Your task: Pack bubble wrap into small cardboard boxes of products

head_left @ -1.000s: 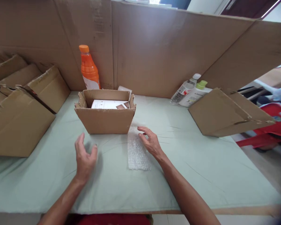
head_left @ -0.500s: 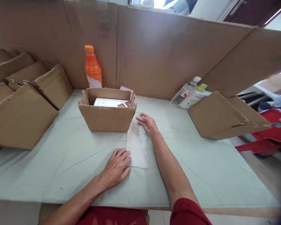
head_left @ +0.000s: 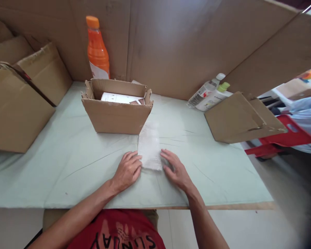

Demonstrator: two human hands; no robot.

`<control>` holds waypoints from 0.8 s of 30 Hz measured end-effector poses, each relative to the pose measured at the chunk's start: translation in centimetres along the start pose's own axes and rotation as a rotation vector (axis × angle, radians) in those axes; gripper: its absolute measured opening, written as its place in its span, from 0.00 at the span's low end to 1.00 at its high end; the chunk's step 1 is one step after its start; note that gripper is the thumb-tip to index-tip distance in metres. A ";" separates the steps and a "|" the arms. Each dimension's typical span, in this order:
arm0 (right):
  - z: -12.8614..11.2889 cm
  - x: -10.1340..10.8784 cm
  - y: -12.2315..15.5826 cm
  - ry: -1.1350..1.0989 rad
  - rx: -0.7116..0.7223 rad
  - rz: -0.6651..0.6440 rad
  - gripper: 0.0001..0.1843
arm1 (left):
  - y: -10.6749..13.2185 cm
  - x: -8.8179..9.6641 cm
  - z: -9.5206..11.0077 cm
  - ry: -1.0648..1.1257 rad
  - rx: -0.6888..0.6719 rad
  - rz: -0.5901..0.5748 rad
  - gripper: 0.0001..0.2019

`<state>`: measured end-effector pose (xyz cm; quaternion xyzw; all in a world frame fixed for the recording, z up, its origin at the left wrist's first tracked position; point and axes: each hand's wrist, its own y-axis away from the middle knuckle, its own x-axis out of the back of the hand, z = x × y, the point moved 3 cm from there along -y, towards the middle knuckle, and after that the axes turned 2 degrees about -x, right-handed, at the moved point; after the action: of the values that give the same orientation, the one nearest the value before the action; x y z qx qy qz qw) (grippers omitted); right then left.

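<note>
A strip of bubble wrap [head_left: 149, 147] lies flat on the pale green cloth, its far end close to the front right corner of an open cardboard box [head_left: 116, 116]. My left hand [head_left: 128, 168] rests on the cloth with its fingertips at the strip's left edge near the close end. Across from it, my right hand [head_left: 176, 170] has its fingers and thumb apart beside the right edge; whether the fingertips touch the wrap I cannot tell. Inside the box sits a white printed carton [head_left: 116, 98], only its upper part showing.
Behind the box stands an orange bottle [head_left: 97, 52]. Several cardboard boxes [head_left: 18, 110] are at the left. On the right, a clear bottle [head_left: 203, 91] and a white bottle with a green cap [head_left: 212, 98] lean beside a tilted cardboard box [head_left: 235, 119]. A red chair [head_left: 287, 133] stands beyond the table [head_left: 223, 180].
My right hand has drawn back from the strip's far end to its near right side. My left hand stays at the left edge. The view has tipped downward.
</note>
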<state>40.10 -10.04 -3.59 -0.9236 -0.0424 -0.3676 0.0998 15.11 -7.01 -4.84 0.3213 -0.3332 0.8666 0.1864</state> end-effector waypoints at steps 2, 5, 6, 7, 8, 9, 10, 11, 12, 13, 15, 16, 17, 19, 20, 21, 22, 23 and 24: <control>-1.1 -0.9 2.2 0.109 0.041 -0.051 0.33 | -0.3 0.4 0.1 0.088 0.037 0.047 0.08; -2.7 -1.9 2.6 0.165 0.056 0.002 0.37 | -0.8 1.5 0.6 0.159 0.047 0.027 0.08; -3.1 -2.1 2.3 0.163 0.065 0.039 0.34 | -0.9 1.9 0.8 0.171 0.045 0.010 0.08; -3.6 -2.2 1.9 0.152 0.074 0.068 0.28 | -1.0 2.5 1.0 0.176 0.050 -0.011 0.09; -3.9 -2.4 1.5 0.130 0.073 0.079 0.22 | -0.9 3.0 1.1 0.185 0.071 -0.031 0.09; -4.2 -2.6 1.2 0.097 0.058 0.069 0.15 | -0.7 3.4 1.1 0.194 0.107 -0.049 0.08; -4.3 -2.9 1.0 0.054 0.025 0.048 0.11 | -0.5 3.8 1.0 0.202 0.151 -0.067 0.06; -4.4 -3.2 0.9 0.004 -0.023 0.025 0.09 | -0.1 4.1 0.9 0.208 0.197 -0.086 0.08; -4.4 -3.5 1.0 -0.047 -0.080 0.008 0.09 | 0.3 4.2 0.8 0.211 0.238 -0.104 0.16; -4.4 -3.9 1.2 -0.095 -0.136 0.001 0.09 | 0.6 4.1 0.7 0.211 0.269 -0.123 0.23; -4.4 -4.5 1.9 -0.152 -0.226 0.028 0.12 | 1.1 3.6 0.6 0.202 0.308 -0.167 0.29; -4.4 -4.7 2.3 -0.156 -0.255 0.054 0.13 | 1.2 3.2 0.6 0.193 0.325 -0.183 0.28; -4.4 -4.9 2.6 -0.142 -0.271 0.094 0.14 | 1.1 2.8 0.5 0.178 0.342 -0.194 0.26; -4.4 -4.6 3.4 -0.071 -0.253 0.222 0.17 | 0.6 2.1 0.4 0.119 0.369 -0.215 0.25; -4.5 -4.3 3.8 -0.022 -0.224 0.297 0.19 | 0.3 1.8 0.3 0.069 0.378 -0.231 0.26; -4.7 -3.9 4.3 0.034 -0.183 0.368 0.21 | 0.1 1.6 0.3 0.013 0.381 -0.256 0.26; -5.0 -3.6 4.6 0.090 -0.128 0.420 0.22 | -0.2 1.4 0.3 -0.044 0.378 -0.287 0.27; -5.4 -3.3 5.0 0.141 -0.065 0.444 0.23 | -0.4 1.2 0.3 -0.096 0.371 -0.316 0.28; -5.8 -3.1 5.2 0.188 -0.003 0.435 0.23 | -0.5 1.1 0.3 -0.138 0.363 -0.340 0.28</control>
<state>34.76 -16.34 -2.41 -0.8728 0.1677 -0.4221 0.1790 14.74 -6.75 -3.69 0.4593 -0.1251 0.8445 0.2455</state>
